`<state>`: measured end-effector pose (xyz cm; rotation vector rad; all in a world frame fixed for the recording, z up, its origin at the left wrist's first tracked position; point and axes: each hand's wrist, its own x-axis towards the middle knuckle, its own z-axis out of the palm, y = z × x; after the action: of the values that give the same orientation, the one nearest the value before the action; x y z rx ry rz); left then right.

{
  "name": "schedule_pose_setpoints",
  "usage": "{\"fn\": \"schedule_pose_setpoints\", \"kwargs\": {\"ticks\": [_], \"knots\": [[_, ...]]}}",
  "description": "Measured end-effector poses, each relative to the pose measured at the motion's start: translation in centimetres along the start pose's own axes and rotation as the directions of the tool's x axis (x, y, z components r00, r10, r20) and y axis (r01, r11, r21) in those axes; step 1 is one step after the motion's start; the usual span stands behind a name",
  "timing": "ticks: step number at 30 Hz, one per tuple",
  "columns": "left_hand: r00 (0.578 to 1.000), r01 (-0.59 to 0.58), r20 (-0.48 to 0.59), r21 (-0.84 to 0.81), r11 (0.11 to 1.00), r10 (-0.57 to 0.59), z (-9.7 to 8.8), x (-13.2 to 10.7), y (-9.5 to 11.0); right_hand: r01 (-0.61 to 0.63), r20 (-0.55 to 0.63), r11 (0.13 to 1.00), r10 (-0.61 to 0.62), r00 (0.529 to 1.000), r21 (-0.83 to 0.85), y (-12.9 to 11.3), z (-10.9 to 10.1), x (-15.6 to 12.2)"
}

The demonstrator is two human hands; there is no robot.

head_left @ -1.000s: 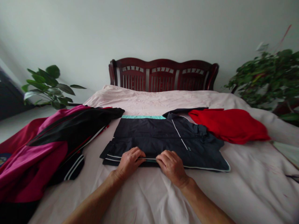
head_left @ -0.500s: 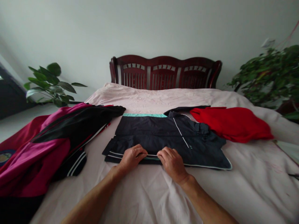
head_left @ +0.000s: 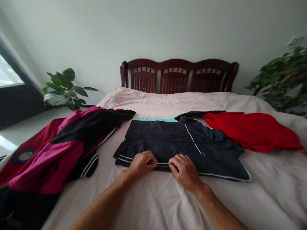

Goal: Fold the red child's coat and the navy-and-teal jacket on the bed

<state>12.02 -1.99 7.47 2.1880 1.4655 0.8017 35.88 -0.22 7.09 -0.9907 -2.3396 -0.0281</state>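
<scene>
A dark navy jacket with white piping and a turquoise strip along its far edge lies spread flat on the bed. Its near sleeve, marked by white stripes, is folded along the front edge. My left hand pinches the striped edge of that sleeve, fingers closed. A short way to the right, my right hand grips the same edge between thumb and fingers. Between the two hands the white stripe runs nearly straight.
Pink, black and red garments are heaped on the left. A red garment lies at the right, against the jacket. Beneath everything is a pale pink bedsheet. Behind stands a dark wooden headboard, with potted plants on either side.
My view has turned slightly left, so everything sits further right. Both hands keep their hold on the sleeve edge, and less turquoise shows between them.
</scene>
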Motion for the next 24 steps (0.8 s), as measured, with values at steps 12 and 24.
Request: {"fn": "schedule_pose_setpoints", "kwargs": {"ticks": [12,24], "knots": [[0.946,0.321,-0.103,0.418,0.850,-0.307,-2.1,-0.7,0.2,0.026,-0.046,0.999,-0.024,0.999,0.027,0.1,-0.4,-0.2],[0.887,0.456,-0.324,0.512,0.728,-0.328,-5.3,-1.3,-3.2,-0.101,-0.062,0.994,0.097,0.993,-0.053,0.5,-0.4,-0.8]]}}
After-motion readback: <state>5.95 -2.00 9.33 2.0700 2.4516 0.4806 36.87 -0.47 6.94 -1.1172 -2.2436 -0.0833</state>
